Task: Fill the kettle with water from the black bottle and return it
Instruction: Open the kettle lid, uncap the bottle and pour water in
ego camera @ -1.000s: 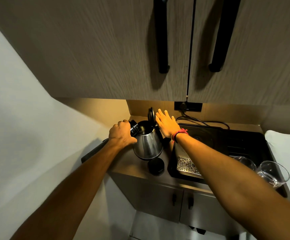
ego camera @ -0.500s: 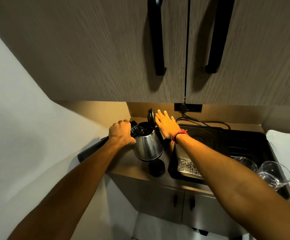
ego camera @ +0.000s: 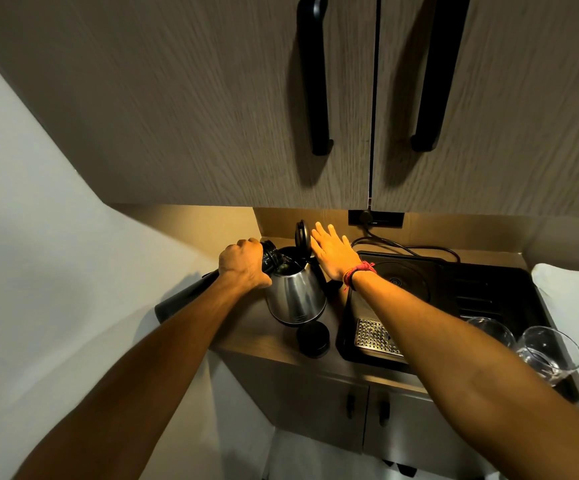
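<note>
A steel kettle (ego camera: 296, 297) stands on the counter with its black lid (ego camera: 302, 236) flipped up. My left hand (ego camera: 243, 265) grips the black bottle (ego camera: 184, 299), tipped with its open mouth over the kettle's opening. My right hand (ego camera: 333, 252) rests flat with fingers spread against the raised lid and the kettle's handle side. The bottle's black cap (ego camera: 313, 339) lies on the counter in front of the kettle.
A black induction hob (ego camera: 454, 285) with a perforated metal tray sits to the right, its cord running to a wall socket (ego camera: 376, 218). Two glasses (ego camera: 547, 351) stand at the counter's right end. Overhead cabinets (ego camera: 315, 98) hang close above.
The bottle's rear end has dropped slightly lower and to the left. Both hands and the kettle stay in place.
</note>
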### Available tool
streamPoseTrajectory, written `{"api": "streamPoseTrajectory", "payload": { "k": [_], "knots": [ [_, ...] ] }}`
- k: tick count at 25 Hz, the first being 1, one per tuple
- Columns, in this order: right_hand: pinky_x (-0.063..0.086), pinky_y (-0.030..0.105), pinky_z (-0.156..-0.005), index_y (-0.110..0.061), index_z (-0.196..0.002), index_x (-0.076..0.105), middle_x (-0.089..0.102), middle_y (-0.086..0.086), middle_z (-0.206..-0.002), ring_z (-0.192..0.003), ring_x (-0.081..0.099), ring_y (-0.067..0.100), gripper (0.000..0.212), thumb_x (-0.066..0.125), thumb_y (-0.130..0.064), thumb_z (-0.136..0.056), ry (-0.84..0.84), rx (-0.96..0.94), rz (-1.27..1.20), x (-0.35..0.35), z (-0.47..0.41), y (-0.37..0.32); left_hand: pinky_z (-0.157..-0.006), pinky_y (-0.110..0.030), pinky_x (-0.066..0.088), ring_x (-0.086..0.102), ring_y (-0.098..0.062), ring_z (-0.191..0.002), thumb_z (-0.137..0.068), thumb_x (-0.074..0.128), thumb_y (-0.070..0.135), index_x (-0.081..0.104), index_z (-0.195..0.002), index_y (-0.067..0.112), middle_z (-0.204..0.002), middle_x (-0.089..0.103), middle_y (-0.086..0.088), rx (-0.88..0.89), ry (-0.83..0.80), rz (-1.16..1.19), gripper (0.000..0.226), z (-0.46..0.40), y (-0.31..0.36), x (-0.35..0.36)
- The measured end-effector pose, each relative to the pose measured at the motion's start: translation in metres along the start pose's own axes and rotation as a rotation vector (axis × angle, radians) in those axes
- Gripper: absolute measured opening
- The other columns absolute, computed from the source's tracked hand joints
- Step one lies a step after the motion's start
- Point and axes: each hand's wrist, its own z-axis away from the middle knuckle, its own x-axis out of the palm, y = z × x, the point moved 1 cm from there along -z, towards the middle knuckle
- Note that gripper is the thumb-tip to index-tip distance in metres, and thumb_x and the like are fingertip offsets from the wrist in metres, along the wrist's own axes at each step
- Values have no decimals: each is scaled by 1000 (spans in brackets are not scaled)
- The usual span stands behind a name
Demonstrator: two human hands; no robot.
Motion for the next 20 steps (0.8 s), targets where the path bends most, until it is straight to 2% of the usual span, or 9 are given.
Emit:
{"api": "streamPoseTrajectory", "payload": {
  "k": [6, 9, 14, 17, 20],
  "knots": [
    [15, 63, -118, -10, -152, 18, 3, 12, -164, -150, 1, 40, 53, 34, -20, -102, 8, -10, 18, -1, 0, -2, -76, -38, 58, 67, -29, -97, -67, 79, 39, 55, -118, 10, -109, 64, -9, 2, 14, -26, 64, 1, 2, 4],
    [16, 63, -117, -9, -152, 18, 3, 13, -164, -150, 2, 41, 53, 34, -20, -102, 8, -13, 34, -1, 1, -2, -75, -37, 56, 66, -28, -98, -65, 80, 40, 54, -118, 11, -110, 63, -8, -5, 14, 39, 66, -2, 1, 5],
    [16, 63, -117, -8, -152, 18, 3, 13, -164, -149, 2, 41, 53, 35, -18, -102, -2, -8, 29, -1, 0, -2, -70, -34, 48, 65, -30, -100, -62, 81, 51, 52, -117, 12, -111, 65, -9, -21, 72, 302, 74, -7, -4, 9],
    [17, 62, -117, -8, -151, 21, 7, 13, -164, -149, 3, 42, 51, 34, -18, -102, 2, -12, 30, 1, -1, -2, -73, -36, 51, 65, -32, -99, -60, 80, 56, 51, -118, 11, -111, 64, -11, -44, 138, 453, 79, -7, -8, 18],
    [14, 61, -118, -8, -150, 22, 10, 12, -164, -150, 2, 41, 50, 33, -17, -102, -8, -16, -18, 0, -3, -3, -71, -34, 55, 66, -26, -88, -59, 80, 56, 53, -113, 15, -101, 64, -5, -115, 191, 695, 73, -5, -19, 30]
  ]
}}
